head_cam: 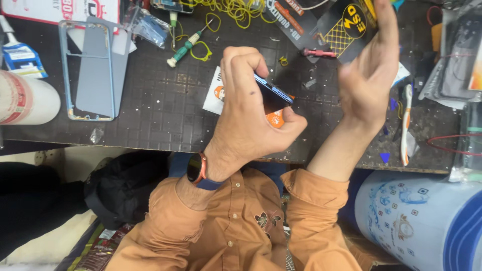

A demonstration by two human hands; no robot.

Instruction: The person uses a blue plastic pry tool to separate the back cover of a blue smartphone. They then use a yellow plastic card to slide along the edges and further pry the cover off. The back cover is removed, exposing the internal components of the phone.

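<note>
The left hand grips a blue phone by its edges; the right hand, at 3 o'clock, hovers open, empty. Steadying the phone over the counter looks wise.

Dark gridded tabletop, scuffed and dusty. On it: grey-blue phone back panel in frame at left, white roll at left edge, green-handled screwdriver, yellow rubber bands, red-handled screwdriver, white card with orange print, white toothbrush at right.
</note>
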